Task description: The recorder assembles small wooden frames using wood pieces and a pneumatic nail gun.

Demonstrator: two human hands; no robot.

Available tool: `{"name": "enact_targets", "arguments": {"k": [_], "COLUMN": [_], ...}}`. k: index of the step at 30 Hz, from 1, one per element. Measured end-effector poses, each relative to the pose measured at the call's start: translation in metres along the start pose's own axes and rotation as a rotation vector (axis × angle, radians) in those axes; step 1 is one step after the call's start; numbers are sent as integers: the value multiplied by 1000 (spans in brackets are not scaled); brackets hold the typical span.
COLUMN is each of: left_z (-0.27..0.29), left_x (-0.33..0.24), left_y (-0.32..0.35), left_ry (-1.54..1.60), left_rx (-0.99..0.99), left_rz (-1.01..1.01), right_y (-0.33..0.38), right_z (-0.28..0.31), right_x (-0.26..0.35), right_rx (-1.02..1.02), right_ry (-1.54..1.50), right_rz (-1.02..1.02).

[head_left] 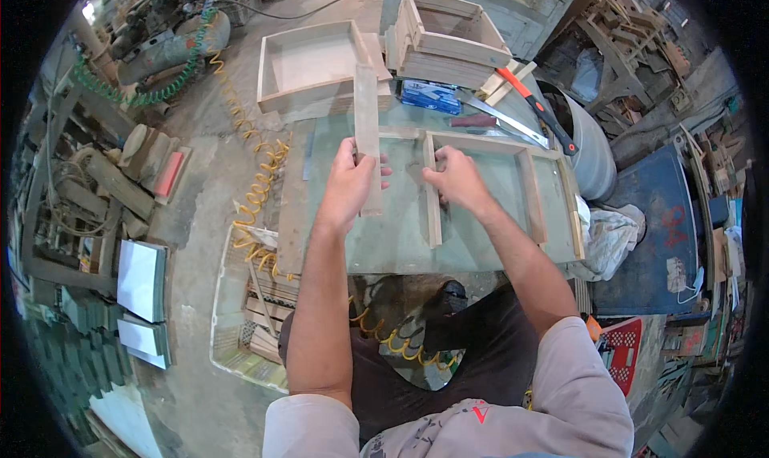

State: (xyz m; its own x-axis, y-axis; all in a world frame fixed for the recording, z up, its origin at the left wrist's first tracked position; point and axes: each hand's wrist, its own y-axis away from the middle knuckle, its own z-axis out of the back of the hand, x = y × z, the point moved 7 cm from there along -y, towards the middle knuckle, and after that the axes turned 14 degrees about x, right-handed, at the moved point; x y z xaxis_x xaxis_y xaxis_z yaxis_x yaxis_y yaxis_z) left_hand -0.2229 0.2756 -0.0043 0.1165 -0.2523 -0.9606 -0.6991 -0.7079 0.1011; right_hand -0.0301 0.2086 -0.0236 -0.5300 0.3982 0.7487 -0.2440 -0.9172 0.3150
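Observation:
My left hand (349,184) grips a long flat wooden slat (367,120) that points away from me over a green worktable (400,242). My right hand (456,178) presses on the left upright of a partly built wooden frame (497,146) lying flat on the same table. The slat sits just left of that frame, apart from it. A second loose slat (293,198) lies along the table's left edge.
Finished wooden boxes (320,62) and a stack of them (447,38) stand at the table's far side, with a blue box (430,95), a handsaw (501,122) and an orange-handled hammer (538,107). A yellow coiled air hose (255,186) runs down the left. A wire crate (240,314) of wood sits below.

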Motion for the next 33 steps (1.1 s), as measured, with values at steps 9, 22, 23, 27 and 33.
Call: {"name": "enact_targets", "arguments": {"k": [9, 22, 23, 27, 33], "left_z": [-17, -10, -10, -10, 9], "left_x": [14, 31, 28, 14, 9], "left_y": [-6, -6, -7, -8, -7], "left_ry": [-159, 7, 6, 19, -23], "left_rx": [-9, 46, 54, 8, -45], "left_rz": [57, 67, 63, 26, 21], "right_y": [25, 46, 34, 48, 11], "right_z": [-20, -23, 3, 124, 151], "right_x": [7, 30, 11, -44, -102], "right_rx": [88, 372, 195, -552, -295], "right_ry": [-178, -426, -252, 642, 669], "right_rz": [96, 288, 308, 54, -266]}}
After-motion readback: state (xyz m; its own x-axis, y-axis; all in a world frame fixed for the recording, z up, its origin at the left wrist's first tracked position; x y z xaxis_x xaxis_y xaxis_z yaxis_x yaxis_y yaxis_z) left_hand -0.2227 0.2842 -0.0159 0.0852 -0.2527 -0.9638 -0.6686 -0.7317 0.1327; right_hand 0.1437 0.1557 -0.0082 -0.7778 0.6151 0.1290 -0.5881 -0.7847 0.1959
